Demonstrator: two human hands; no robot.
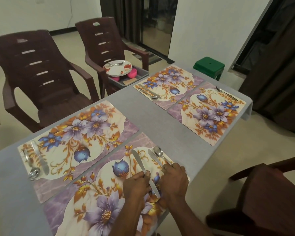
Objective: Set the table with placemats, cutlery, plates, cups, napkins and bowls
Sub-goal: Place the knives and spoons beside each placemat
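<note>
Both hands work on the near right placemat (99,198). Left hand (136,184) grips a butter knife (144,171) mid-shaft, blade pointing far. Right hand (174,180) has its fingers curled over the handles of a second knife (154,157) and a spoon (159,153). Near left placemat (78,133) carries knife and spoon at its left end. Plates (117,68) sit in a grey bin (140,74) on the far chair (106,41).

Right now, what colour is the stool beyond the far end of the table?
Green; the stool shows in the head view.
</note>
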